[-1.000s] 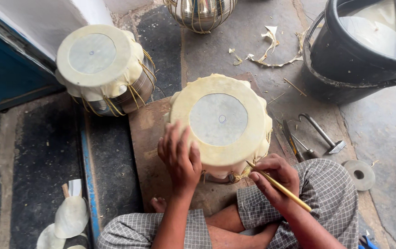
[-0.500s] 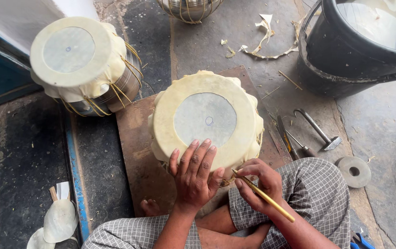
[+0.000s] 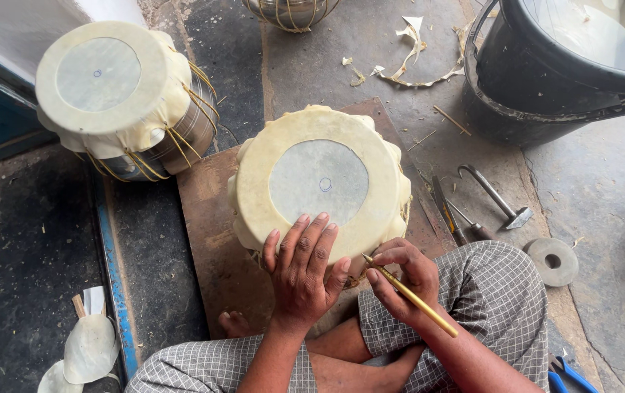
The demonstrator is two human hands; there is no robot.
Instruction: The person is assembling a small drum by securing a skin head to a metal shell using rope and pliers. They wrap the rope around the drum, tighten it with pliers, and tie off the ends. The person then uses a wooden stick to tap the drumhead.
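Rough concrete floor (image 3: 603, 189) seen from above, with a brown wooden board (image 3: 207, 218) laid across it and, upright on the board, a drum (image 3: 318, 182) with a pale hide head and a grey central disc. Left hand (image 3: 305, 266) flat on the near edge of the head, fingers slightly spread and pressing down, nothing gripped. Right hand (image 3: 400, 280) just beside it at the near rim, thumb and fingers pinched around a slim brass-coloured rod (image 3: 418, 300) — tip aimed at the folded hide edge where the yellowish lacing runs, shaft trailing back over the wrist. Judged step: working the rim or lacing on the near side while bracing the drum against turning. Next move, by the same judgement, calling for steady downward pressure from the flat palm and a fine, shallow push of the rod tip, kept off the grey disc. Drum thus under the left palm and touching or nearly touching the rod tip; exact contact hidden by the fingers. Around it: a second, similar drum (image 3: 108, 87) tilted at upper left, well apart; a dark bucket (image 3: 545, 80) at upper right; a hammer (image 3: 498, 198) and a round disc (image 3: 552, 260) near the checked cloth (image 3: 494, 291) over the knee — hide scraps (image 3: 410, 44) beyond.
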